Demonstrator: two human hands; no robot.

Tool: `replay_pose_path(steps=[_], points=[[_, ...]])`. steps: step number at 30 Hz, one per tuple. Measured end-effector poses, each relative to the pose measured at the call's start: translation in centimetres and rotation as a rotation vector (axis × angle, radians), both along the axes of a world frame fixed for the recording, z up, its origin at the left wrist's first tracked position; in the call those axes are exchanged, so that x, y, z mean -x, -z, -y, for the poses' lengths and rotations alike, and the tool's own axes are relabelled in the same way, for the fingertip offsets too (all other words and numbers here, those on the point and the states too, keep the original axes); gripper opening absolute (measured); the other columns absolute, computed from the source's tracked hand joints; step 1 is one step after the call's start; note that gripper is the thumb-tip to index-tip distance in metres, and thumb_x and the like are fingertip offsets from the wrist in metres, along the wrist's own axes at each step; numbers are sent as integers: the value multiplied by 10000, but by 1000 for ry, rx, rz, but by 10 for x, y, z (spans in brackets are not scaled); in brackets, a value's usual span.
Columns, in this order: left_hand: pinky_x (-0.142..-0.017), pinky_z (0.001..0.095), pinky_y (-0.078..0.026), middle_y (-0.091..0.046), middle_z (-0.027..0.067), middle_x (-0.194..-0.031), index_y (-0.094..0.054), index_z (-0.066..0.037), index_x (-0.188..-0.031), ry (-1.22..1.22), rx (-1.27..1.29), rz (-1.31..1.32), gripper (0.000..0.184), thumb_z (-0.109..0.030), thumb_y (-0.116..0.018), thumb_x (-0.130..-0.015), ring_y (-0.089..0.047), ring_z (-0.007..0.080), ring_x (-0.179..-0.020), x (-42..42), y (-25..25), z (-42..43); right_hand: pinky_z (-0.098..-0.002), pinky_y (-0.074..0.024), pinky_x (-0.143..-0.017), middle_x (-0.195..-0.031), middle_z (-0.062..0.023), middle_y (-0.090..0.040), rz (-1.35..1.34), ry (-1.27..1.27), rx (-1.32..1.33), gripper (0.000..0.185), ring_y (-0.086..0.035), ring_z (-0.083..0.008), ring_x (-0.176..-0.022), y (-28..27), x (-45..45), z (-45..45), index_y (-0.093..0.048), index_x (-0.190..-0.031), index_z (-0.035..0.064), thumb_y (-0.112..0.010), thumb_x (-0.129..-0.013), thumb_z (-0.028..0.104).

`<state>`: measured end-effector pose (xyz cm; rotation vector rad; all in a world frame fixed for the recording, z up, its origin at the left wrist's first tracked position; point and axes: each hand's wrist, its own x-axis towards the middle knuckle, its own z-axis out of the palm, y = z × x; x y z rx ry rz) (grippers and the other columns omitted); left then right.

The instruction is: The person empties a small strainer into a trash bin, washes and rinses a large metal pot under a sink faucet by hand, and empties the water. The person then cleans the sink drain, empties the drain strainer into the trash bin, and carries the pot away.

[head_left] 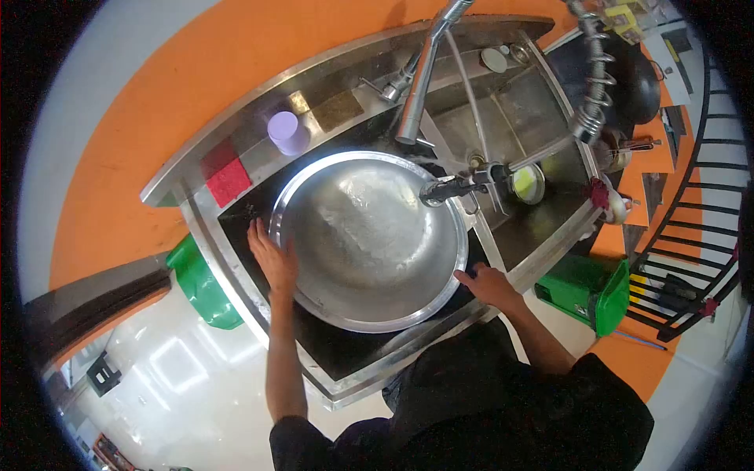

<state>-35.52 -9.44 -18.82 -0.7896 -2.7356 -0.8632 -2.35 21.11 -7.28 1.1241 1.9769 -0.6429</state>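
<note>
A large, wide metal basin (369, 235) sits in the left sink compartment, tilted slightly, with a wet, shiny inside. My left hand (275, 263) is at its left rim, with fingers stretched out along the outside and the thumb close to the edge. At the lower right, my right hand (491, 286) has its thumb on the rim and its other fingers bent, partly hidden. Over the basin's right edge hangs a black spray nozzle (452, 188), joined to a metal pipe. A chrome faucet (420, 86) reaches over the far rim.
A purple cup (288, 133) and a red cloth (228, 183) rest on the back ledge. The right sink compartment (542, 94) holds a bowl with something yellow-green (528, 183). Green bins (585, 290) stand on the floor. A black railing (699, 228) runs along the right.
</note>
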Motion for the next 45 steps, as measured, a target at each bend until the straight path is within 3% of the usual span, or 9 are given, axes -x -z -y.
replay_pose_path(steps=[4, 10, 14, 17, 25, 30, 37, 42, 45], points=[[-879, 535, -509, -657, 345, -1027, -545, 56, -1274, -105, 243, 759, 573, -428, -555, -968, -619, 526, -1019, 52, 60, 26, -496, -467, -958, -1092, -310, -656, -451, 282, 148, 688, -623, -429, -1099, 38, -16, 17, -611, -1172, -65, -495, -964, 581], [-814, 561, -518, -646, 370, -899, -712, 64, -830, -1, 382, 492, 765, -579, -340, -1015, -647, 517, -915, 62, 75, 31, -515, -489, -837, -929, -291, -672, -567, 524, -116, 576, -651, -461, -939, 68, -15, 40, -615, -997, -43, -500, -986, 521], [-806, 526, -529, -652, 356, -869, -714, 56, -791, 48, 588, 346, 816, -596, -278, -1020, -665, 489, -857, 75, 66, 23, -527, -501, -671, -762, -269, -649, -663, 467, -215, 525, -655, -464, -757, 57, -5, 27, -589, -861, -29, -570, -966, 485], [-802, 508, -533, -666, 329, -849, -714, 50, -769, 10, 646, 314, 813, -582, -272, -1026, -674, 464, -817, 70, 46, 16, -535, -491, -663, -732, -259, -639, -674, 445, -312, 504, -647, -460, -731, 57, -2, 15, -591, -865, -22, -566, -972, 469], [-748, 465, -528, -688, 232, -754, -714, 34, -741, 185, 768, 185, 697, -469, -339, -1044, -682, 391, -754, 45, -78, 6, -547, -494, -769, -816, -286, -660, -553, 382, -147, 599, -659, -466, -819, -7, -6, -21, -622, -1062, -46, -416, -1018, 515], [-878, 490, -390, -646, 201, -649, -712, -9, -690, 83, 817, -10, 575, -375, -432, -1034, -635, 398, -738, 14, -148, 10, -576, -505, -762, -874, -296, -670, -615, 266, -165, 462, -655, -490, -838, -13, -1, -42, -434, -1414, 64, -356, -1063, 355], [-853, 477, -372, -576, 214, -585, -625, 5, -593, 29, 565, -82, 519, -338, -532, -973, -572, 421, -686, -18, -251, 19, -576, -495, -727, -831, -272, -667, -766, 296, -63, 393, -643, -505, -841, 7, 31, -66, -517, -1310, 67, -364, -1064, 332], [-594, 470, -383, -472, 238, -544, -531, 82, -616, -127, 471, 232, 454, -273, -562, -898, -483, 408, -543, -45, -357, -20, -567, -496, -745, -888, -293, -664, -879, 214, -27, 361, -631, -520, -864, 40, 46, -67, -549, -1203, 34, -386, -1058, 322], [-606, 470, -389, -441, 240, -535, -511, 94, -618, -144, 541, 139, 453, -272, -578, -878, -450, 383, -504, -64, -400, -36, -561, -498, -756, -935, -311, -655, -878, 239, 46, 362, -623, -522, -894, 49, 52, -57, -546, -1211, 24, -390, -1055, 311]])
